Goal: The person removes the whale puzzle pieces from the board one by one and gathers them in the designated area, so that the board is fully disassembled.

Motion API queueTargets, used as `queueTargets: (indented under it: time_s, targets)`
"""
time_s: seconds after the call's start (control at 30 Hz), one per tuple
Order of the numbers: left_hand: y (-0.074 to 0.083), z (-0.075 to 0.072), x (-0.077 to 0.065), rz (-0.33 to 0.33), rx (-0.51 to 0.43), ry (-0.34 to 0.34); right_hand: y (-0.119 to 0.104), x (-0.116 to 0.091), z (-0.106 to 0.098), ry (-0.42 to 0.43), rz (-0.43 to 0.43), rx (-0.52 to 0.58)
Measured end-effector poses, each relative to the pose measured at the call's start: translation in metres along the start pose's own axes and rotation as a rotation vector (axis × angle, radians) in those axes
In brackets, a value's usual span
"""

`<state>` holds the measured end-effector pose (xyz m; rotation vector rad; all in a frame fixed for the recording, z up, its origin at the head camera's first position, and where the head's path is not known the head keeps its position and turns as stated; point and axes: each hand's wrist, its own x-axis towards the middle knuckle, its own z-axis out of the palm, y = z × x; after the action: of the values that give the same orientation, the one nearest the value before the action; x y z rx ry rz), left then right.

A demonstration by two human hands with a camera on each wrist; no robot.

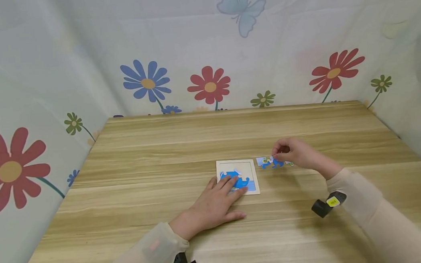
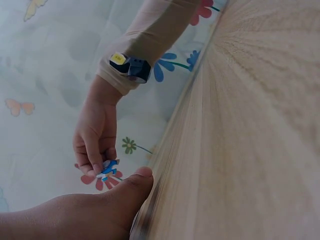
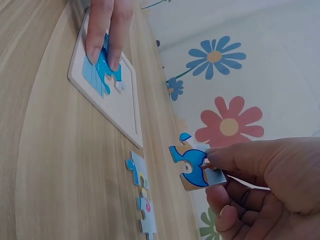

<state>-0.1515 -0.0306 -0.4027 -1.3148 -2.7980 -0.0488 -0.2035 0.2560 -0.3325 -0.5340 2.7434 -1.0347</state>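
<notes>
My left hand [image 1: 215,205] lies over the lower left of a square wooden puzzle board [image 1: 256,181], its fingertips on the blue pieces set in the frame. In the right wrist view, two of those fingers [image 3: 119,42] rest on the blue picture, and bare wood shows in the rest of the tray. My right hand [image 1: 300,154] pinches a jigsaw piece [image 3: 194,169] between thumb and fingers, held up right of the board. Blue shapes with a dark outline are printed on this piece. Below it, loose puzzle pieces [image 3: 146,212] lie on the table beside the board.
The wood-grain table [image 1: 154,151] reaches back to a white cloth backdrop [image 1: 176,41] printed with flowers and a butterfly. Cloth also hangs at the left and right sides. Black wrist cameras [image 1: 321,208] are strapped over beige sleeves.
</notes>
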Motion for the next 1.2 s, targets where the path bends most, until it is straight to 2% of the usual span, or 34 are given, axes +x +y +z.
queueTargets:
  time_s: [0.37, 0.9, 1.2]
  targets:
    - [0.0, -0.001, 0.0, -0.008, -0.01, -0.018, 0.01, -0.003, -0.009, -0.032, 0.013, -0.018]
    - [-0.002, 0.003, -0.001, 0.001, -0.006, 0.001, 0.027, -0.011, -0.017, -0.079, 0.042, -0.049]
    - [-0.002, 0.004, -0.001, -0.002, -0.003, -0.003, 0.04, -0.014, -0.016, -0.089, 0.022, -0.072]
